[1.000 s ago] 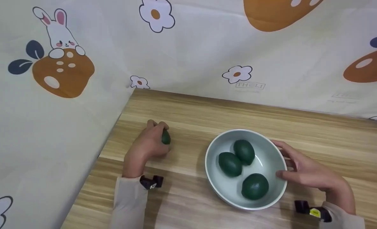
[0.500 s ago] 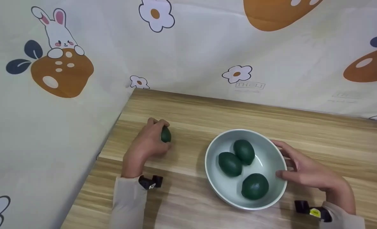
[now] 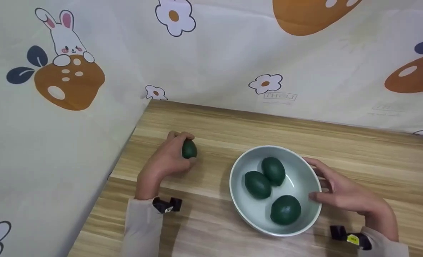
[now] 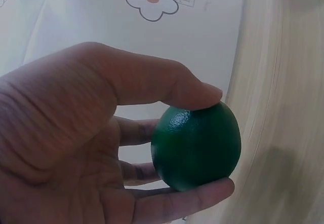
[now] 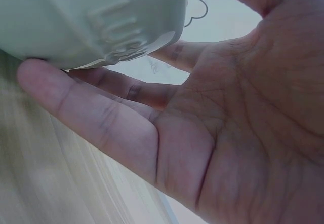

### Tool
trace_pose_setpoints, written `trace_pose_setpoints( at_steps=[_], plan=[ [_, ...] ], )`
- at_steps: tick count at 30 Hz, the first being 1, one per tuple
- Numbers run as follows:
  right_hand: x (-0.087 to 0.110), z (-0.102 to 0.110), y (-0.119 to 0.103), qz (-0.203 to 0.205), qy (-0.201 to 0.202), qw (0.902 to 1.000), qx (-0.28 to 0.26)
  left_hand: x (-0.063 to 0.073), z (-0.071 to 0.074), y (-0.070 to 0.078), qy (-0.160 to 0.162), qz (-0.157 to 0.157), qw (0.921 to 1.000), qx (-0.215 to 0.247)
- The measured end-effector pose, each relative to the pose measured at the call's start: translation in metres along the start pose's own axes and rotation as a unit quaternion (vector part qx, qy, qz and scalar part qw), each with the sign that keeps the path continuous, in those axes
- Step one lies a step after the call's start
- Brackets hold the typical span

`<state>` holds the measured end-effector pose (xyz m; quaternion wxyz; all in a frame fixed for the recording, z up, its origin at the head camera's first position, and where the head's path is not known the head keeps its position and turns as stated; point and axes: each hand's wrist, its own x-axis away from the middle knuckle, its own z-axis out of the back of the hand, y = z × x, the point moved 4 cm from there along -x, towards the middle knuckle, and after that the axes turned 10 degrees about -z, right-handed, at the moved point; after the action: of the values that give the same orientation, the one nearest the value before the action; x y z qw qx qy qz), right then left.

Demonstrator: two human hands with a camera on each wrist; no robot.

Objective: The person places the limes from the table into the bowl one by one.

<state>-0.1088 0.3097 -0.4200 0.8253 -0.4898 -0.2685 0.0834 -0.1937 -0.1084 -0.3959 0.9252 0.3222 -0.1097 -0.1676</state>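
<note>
My left hand (image 3: 168, 155) grips a dark green lime (image 3: 189, 149) between thumb and fingers, at the left part of the table. In the left wrist view the thumb lies on one side of the glossy lime (image 4: 197, 145) and the fingers on the other. On the right, my right hand (image 3: 351, 191) holds a pale green bowl (image 3: 238, 207), thumb over the rim and fingers along the outside. In the right wrist view, fingers reach beneath the bowl's underside (image 5: 91, 26), which bears raised lettering. Three more limes (image 3: 285, 210) lie inside the bowl.
The wood-grain table (image 3: 204, 221) meets a white patterned sheet (image 3: 215, 64) at its back and left edges. Bare wood lies between my left hand and the bowl. Each forearm wears a dark wrist mount (image 3: 167, 205) over a light sleeve.
My left hand has shifted slightly right and toward the back with the lime, and more of the lime shows now. The right hand and the bowl hold still.
</note>
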Motion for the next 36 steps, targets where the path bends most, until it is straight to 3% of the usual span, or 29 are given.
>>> trace_pose_setpoints(
  at_steps=[14,21,36],
  plan=[
    [0.0,0.0,0.0,0.0,0.001,1.0,-0.001,-0.003,0.002,0.005,0.033,-0.025,0.9973,0.06],
    [0.0,0.0,0.0,0.015,-0.006,0.9999,-0.003,-0.001,0.003,0.009,0.034,-0.044,0.9956,0.075],
    [0.0,0.001,-0.002,-0.004,0.001,1.0,0.003,0.0,0.005,0.011,0.038,-0.061,0.991,0.113]
  ],
)
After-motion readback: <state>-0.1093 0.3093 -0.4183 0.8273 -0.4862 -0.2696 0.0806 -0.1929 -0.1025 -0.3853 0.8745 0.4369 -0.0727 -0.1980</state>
